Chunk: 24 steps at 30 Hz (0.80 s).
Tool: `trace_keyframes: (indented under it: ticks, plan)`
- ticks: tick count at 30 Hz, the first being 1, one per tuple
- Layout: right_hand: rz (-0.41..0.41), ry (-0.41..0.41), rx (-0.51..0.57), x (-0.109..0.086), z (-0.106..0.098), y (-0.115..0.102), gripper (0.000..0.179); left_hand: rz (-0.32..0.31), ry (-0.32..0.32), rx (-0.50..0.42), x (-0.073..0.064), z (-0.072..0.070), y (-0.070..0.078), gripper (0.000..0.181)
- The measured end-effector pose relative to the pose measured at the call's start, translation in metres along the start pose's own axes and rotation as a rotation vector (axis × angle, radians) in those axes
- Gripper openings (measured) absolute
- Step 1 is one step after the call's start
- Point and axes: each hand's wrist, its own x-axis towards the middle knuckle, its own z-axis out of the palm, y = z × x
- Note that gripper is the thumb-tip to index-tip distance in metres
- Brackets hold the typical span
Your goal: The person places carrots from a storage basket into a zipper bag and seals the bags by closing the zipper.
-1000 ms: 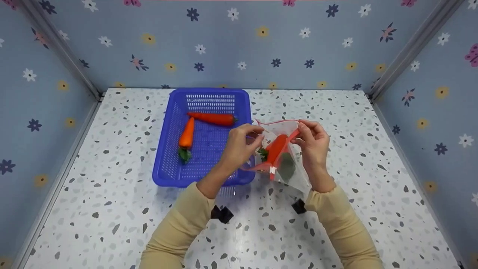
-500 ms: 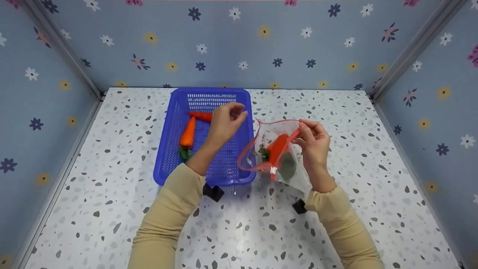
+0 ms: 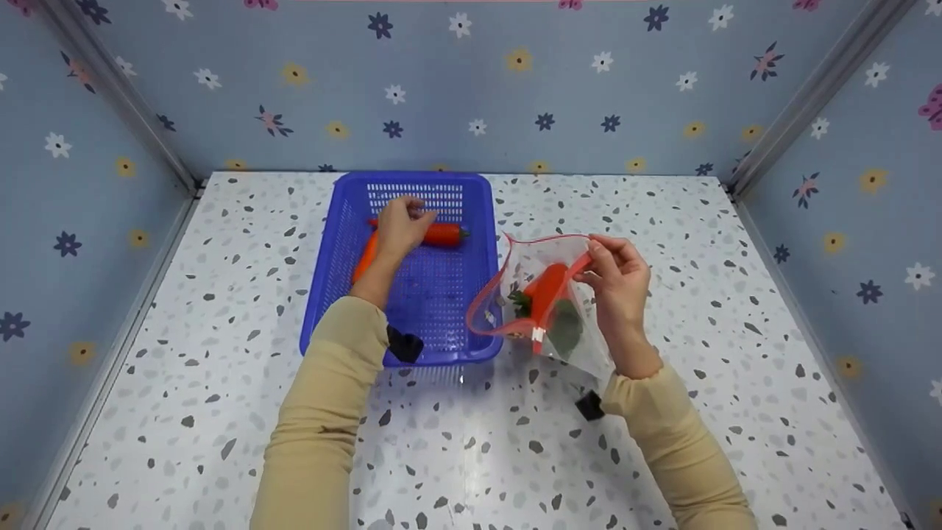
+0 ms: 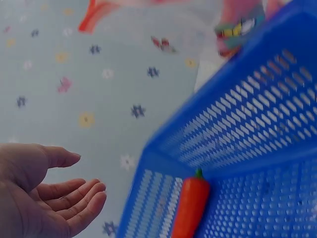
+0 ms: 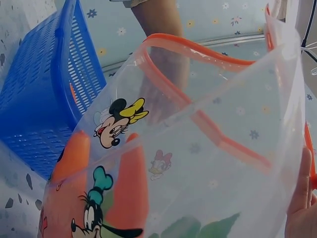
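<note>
My left hand (image 3: 401, 227) hovers over the blue plastic basket (image 3: 489, 213) with its fingers loosely bent and nothing in them. Beneath it, partly covered, lies a long red tapered vegetable with a short green stem (image 3: 447, 235). An orange carrot (image 3: 365, 260) sits left of the wrist, its leafy end hidden by the arm. My right hand (image 3: 620, 291) pinches the upper edge of a clear zip bag (image 5: 208, 163), which gapes open toward the basket. Inside the bag are orange-red carrots (image 5: 132, 183) and something green and leafy (image 5: 190, 227). Cartoon figures are printed on the bag's side.
The speckled white tabletop (image 3: 471, 456) runs under everything. Flower-patterned panels (image 3: 471, 81) close off the back and both sides. The basket's right rim stands right beside the bag's mouth. Black wrist cameras (image 3: 589, 405) hang below the sleeves.
My left hand has left the bag's mouth and moved left over the basket, now above the red vegetable. The right hand and the bag have stayed in place.
</note>
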Motion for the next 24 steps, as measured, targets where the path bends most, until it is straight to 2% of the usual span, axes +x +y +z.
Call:
trace_keyframes:
  ticks: [6,8,11,13,16,18,19,21,23,24]
  plan:
    - [0.002,0.000,0.001,0.001,-0.001,0.000,0.007,-0.129,0.051,0.091,0.013,-0.009,-0.027,0.034]
    - [0.002,-0.004,-0.001,0.001,-0.001,0.001,0.008,-0.191,0.057,0.095,0.015,-0.012,-0.034,0.034]
    - [0.001,-0.007,-0.014,0.001,-0.002,0.001,0.008,-0.246,0.075,0.066,0.022,-0.013,-0.050,0.030]
    - [0.001,-0.007,-0.021,0.001,-0.002,0.002,0.009,-0.247,0.108,0.039,0.040,-0.005,-0.082,0.028]
    - [-0.003,-0.006,-0.023,0.001,-0.002,0.002,0.008,-0.251,0.155,0.048,0.079,0.014,-0.146,0.024]
    - [-0.011,-0.008,-0.014,0.001,-0.002,0.002,0.007,-0.250,0.188,0.065,0.101,0.025,-0.183,0.030]
    - [-0.015,-0.009,-0.012,0.001,-0.001,0.002,0.007,-0.294,0.157,0.066,0.107,0.026,-0.192,0.030]
    - [-0.023,-0.012,-0.004,0.000,-0.001,0.003,0.007,-0.308,0.185,0.085,0.113,0.030,-0.205,0.031]
    - [-0.025,-0.012,-0.008,0.000,-0.001,0.003,0.007,-0.325,0.212,0.108,0.110,0.030,-0.205,0.032]
    - [-0.024,-0.011,-0.012,0.000,-0.001,0.003,0.007,-0.350,0.195,0.102,0.109,0.029,-0.206,0.035]
